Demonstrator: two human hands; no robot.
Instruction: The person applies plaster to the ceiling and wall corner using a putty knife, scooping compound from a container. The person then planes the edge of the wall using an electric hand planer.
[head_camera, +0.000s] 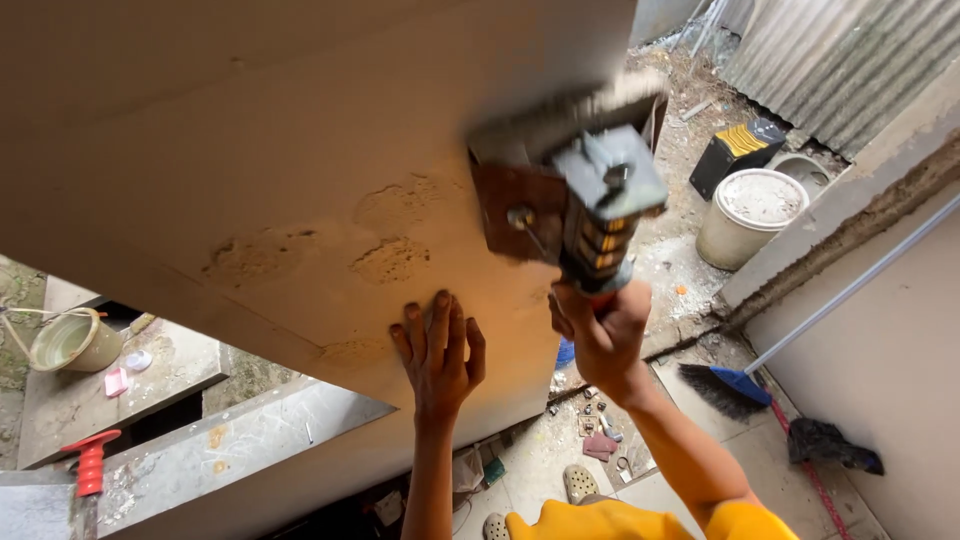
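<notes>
Red-handled tool (90, 458) far left on ledge. Left hand (438, 350) flat, fingers spread, pressed against plastered slab (250, 150). Right hand (603, 330) fist-tight round handle of float (570, 185), blade against slab. White bucket (750, 215) right, below.

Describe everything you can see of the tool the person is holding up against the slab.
The tool is a hand trowel or float, blurred by motion. It has a flat, rusty brown plate, a grey block in the middle with a bolt, and a dark handle with yellow stripes. The right hand grips the handle from below, raising the plate to the pale, patchy underside of the slab. The left hand lies flat on the slab beside it.
</notes>
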